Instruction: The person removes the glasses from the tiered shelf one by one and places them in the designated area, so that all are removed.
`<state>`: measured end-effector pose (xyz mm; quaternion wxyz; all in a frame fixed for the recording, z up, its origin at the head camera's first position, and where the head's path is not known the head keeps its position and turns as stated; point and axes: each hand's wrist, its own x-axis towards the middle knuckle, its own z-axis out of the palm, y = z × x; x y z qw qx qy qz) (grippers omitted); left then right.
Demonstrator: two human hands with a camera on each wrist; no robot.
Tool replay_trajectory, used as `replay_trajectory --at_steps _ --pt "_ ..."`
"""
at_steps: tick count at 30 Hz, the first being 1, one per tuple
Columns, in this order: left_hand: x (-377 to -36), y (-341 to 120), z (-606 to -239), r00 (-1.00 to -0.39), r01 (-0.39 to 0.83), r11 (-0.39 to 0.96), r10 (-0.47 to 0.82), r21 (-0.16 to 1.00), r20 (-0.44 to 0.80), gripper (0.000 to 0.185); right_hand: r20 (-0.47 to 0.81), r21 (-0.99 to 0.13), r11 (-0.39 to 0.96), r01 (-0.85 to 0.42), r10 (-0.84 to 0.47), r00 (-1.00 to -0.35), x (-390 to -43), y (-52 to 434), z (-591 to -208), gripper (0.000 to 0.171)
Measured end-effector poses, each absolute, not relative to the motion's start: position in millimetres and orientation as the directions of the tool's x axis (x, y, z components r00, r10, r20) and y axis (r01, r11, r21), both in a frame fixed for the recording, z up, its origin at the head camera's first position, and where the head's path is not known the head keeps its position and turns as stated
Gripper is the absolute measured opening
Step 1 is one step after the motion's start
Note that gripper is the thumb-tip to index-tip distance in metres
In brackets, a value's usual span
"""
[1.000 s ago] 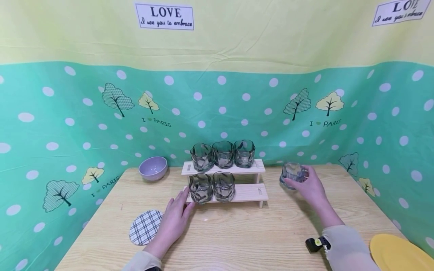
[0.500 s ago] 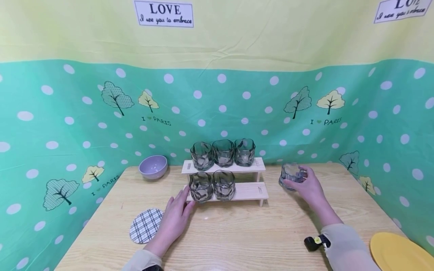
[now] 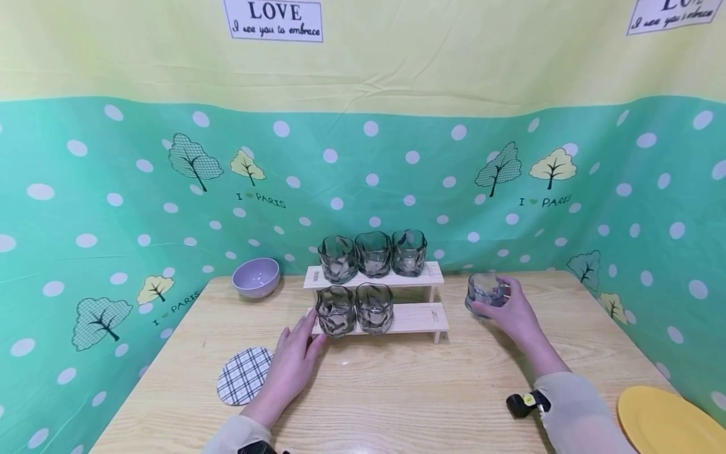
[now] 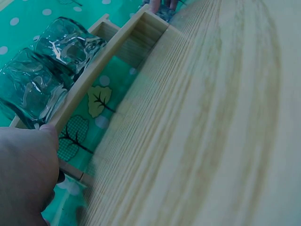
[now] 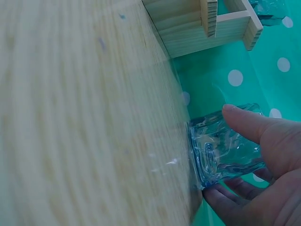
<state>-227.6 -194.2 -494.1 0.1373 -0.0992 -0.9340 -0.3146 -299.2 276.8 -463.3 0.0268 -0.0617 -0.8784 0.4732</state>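
while left hand [image 3: 295,362] rests flat by rack [image 3: 416,318], right hand [image 3: 513,315] grips glass [image 3: 483,291].

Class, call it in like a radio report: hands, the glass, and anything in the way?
Right hand grips a glass standing on the table. Left hand touches the rack at its lower shelf. Nothing between glass and rack.

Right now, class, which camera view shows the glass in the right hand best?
The right wrist view: the glass fills it, fingers curled round. The head view shows it small; the left wrist view barely shows it.
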Motion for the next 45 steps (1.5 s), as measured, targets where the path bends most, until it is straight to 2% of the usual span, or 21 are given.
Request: replay_trajectory --at_steps 7,12,17,22,29,41,45 --pt "-227 -194 -495 -0.94 0.276 0.786 0.101 0.553 0.325 0.066 0.01 -0.839 0.541 0.052 0.112 -0.994 -299 276 -462 0.116" --pt "-228 -194 -496 -0.94 0.275 0.788 0.102 0.551 0.324 0.066 0.033 -0.831 0.555 0.042 0.125 -0.992 -296 275 -455 0.123" --pt "-229 -194 -496 -0.94 0.278 0.789 0.104 0.548 0.326 0.065 0.11 -0.793 0.609 0.001 0.145 -0.983 -293 272 -443 0.128" --pt "-230 -195 -496 -0.945 0.266 0.792 0.102 0.55 0.31 0.066 0.189 -0.779 0.625 -0.05 0.158 -0.969 -286 262 -424 0.124" --pt "-231 -195 -495 -0.944 0.268 0.792 0.103 0.549 0.312 0.067 0.228 -0.788 0.609 -0.096 0.143 -0.963 -268 236 -393 0.12" --pt "-229 -195 -496 -0.944 0.267 0.79 0.1 0.552 0.314 0.067 0.308 -0.782 0.578 -0.234 0.032 -0.951 -248 190 -367 0.11" --pt "-228 -195 -496 -0.949 0.257 0.788 0.096 0.56 0.302 0.068 0.298 -0.795 0.554 -0.245 0.004 -0.955 -244 172 -360 0.108"
